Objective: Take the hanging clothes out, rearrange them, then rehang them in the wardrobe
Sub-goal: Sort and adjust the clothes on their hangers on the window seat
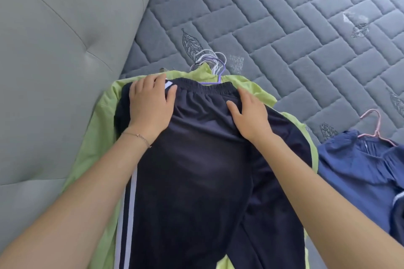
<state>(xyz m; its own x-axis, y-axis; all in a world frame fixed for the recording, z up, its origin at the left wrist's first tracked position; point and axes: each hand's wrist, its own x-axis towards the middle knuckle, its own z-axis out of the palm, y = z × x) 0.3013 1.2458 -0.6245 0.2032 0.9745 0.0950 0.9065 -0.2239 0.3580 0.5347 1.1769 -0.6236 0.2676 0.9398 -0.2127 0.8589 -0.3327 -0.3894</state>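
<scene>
The dark trousers (pixel 196 170) lie flat on a lime green garment (pixel 96 133) on the mattress (pixel 284 28). The left hand (pixel 150 102) and the right hand (pixel 247 116) rest on the trousers at the waistband, with fingers (pixel 150 85) straight and spread, gripping nothing. The hanger hooks (pixel 212 61) lie just beyond the waistband. A blue garment (pixel 360 164) lies right of the trousers.

The trousers (pixel 196 181) lie on a shirt (pixel 96 137) on the mattress (pixel 284 28), a dress (pixel 360 166) to their right.

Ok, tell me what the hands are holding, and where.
Nothing gripped: left hand and right hand press flat on the dark trousers, below the waistband.
</scene>
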